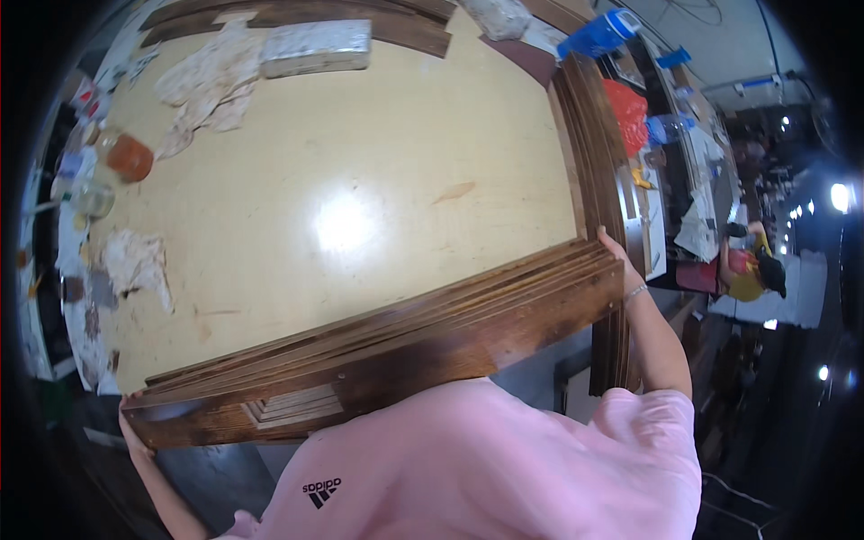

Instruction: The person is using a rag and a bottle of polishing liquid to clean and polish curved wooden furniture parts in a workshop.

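A bundle of long, dark brown wooden boards (pixel 396 378) stretches across the near edge of the table, close against my body. Its front board has a rectangular cut-out toward the left, through which layered pale edges show. My left hand (pixel 134 425) grips the bundle's left end, fingers partly hidden behind the wood. At the other end, my right hand (pixel 616 252) is closed around the right corner, with its thumb over the top. A second stack of similar brown boards (pixel 589 144) lies along the table's right edge, meeting the bundle near my right hand.
On the pale tabletop (pixel 378 153), a wrapped block (pixel 317 48) and a stained cloth (pixel 211 72) lie far left, near more brown boards (pixel 306 16). Jars, including an orange one (pixel 129 157), line the left edge. A blue bottle (pixel 598 34) and red bag (pixel 625 115) sit right; another person (pixel 751 265) is beyond.
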`<action>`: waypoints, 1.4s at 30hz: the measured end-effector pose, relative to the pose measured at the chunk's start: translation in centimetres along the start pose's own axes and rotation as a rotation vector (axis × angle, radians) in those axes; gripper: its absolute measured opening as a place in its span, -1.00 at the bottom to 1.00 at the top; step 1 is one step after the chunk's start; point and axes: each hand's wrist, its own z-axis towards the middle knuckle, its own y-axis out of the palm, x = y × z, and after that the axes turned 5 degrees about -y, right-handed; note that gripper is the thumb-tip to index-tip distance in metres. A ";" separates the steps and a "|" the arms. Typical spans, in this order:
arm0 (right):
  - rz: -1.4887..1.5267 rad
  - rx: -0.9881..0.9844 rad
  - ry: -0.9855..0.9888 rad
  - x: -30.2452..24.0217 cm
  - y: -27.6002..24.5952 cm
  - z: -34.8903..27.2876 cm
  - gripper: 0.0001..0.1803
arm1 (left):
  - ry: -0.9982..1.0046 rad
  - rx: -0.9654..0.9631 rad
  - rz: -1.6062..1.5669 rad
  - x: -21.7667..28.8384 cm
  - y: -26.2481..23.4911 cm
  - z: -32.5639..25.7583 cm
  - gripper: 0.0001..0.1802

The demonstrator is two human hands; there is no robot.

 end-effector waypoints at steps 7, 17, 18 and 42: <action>0.100 -0.026 -0.170 -3.3 -0.3 5.9 -0.20 | 0.163 -0.279 -0.047 4.6 5.0 7.8 -0.51; 0.147 -0.129 -0.674 -4.5 2.4 11.9 -0.39 | 0.406 -0.167 -0.233 6.3 12.6 12.2 -0.31; 0.155 -0.121 -0.671 -4.1 2.0 12.2 -0.39 | 0.401 -0.171 -0.222 5.7 12.6 12.6 -0.31; -0.301 -0.156 -0.881 -0.3 -1.7 8.7 -0.32 | 0.256 -0.074 0.191 4.4 13.8 7.0 -0.35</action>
